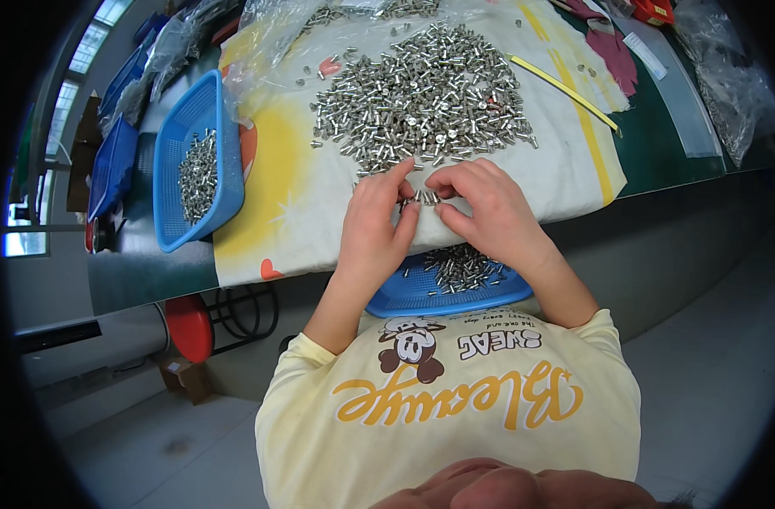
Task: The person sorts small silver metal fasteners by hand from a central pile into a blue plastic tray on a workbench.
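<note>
A wide heap of small silver metal fasteners with round heads (421,93) lies on a white and yellow cloth (277,242). At its near edge a few separate fasteners (425,197) sit between my two hands. My left hand (377,216) rests left of them, its index finger stretched toward the heap and its thumb apart. From the right, my right hand (493,208) curves in, with thumb and index finger apart beside the same few pieces. Below my hands, at the table's front edge, a blue plastic basket (387,297) holds more fasteners.
Another blue basket (165,182) with fasteners in it stands at the left. A yellow strip (565,91) lies right of the heap. Clear plastic bags (731,76) are at the far right, and a red stool (189,329) stands below the table's left side.
</note>
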A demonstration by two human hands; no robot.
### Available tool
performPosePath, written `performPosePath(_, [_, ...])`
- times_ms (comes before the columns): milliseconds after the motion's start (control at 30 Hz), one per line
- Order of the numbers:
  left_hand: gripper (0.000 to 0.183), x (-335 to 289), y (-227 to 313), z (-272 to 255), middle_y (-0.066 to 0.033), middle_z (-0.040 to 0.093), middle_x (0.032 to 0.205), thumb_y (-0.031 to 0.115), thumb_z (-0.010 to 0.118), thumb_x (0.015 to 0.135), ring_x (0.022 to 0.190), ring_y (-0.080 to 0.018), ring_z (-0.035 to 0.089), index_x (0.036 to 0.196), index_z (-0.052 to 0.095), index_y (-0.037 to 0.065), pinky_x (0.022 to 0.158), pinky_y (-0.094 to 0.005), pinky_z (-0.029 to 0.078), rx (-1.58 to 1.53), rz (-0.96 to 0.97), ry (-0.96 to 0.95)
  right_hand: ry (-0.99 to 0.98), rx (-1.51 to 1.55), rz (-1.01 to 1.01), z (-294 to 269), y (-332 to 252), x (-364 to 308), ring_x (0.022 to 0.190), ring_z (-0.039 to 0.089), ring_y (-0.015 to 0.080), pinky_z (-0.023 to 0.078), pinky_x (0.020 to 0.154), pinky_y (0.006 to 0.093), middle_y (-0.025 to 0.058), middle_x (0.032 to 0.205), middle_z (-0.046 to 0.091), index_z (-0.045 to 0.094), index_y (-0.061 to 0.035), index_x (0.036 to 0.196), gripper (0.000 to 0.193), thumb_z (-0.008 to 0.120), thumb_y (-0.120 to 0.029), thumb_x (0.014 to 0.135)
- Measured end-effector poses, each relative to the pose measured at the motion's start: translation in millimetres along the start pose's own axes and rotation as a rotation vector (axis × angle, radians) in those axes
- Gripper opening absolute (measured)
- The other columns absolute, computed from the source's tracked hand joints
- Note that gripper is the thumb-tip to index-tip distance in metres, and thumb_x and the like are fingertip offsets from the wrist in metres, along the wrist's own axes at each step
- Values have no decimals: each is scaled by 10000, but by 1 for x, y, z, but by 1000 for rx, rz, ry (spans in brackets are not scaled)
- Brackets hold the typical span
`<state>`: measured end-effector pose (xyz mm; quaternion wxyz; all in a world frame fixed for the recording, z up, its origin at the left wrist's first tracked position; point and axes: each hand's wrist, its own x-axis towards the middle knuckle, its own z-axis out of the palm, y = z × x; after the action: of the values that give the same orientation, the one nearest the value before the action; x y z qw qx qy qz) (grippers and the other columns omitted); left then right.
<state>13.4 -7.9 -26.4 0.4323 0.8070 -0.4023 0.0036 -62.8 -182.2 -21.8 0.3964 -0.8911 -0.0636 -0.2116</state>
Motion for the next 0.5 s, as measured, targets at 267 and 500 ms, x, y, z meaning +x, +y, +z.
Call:
performPosePath(267, [530, -3, -3, -1, -72, 608, 914, 17, 700, 789, 832, -250, 571, 1294, 543, 44, 765, -369, 473, 36, 67, 46, -2, 3, -1, 0, 0, 0, 843, 603, 248, 480, 775, 374, 48, 852, 637, 625, -75, 992, 261, 707, -42, 747])
performPosePath(500, [537, -4, 7, -7, -55, 624, 925, -1, 693, 804, 739, -180, 587, 1314, 534, 52, 654, -307, 499, -53, -258, -32, -12, -7, 9, -2, 0, 0, 847, 608, 242, 480, 782, 368, 46, 868, 648, 631, -76, 1008, 268, 710, -50, 754])
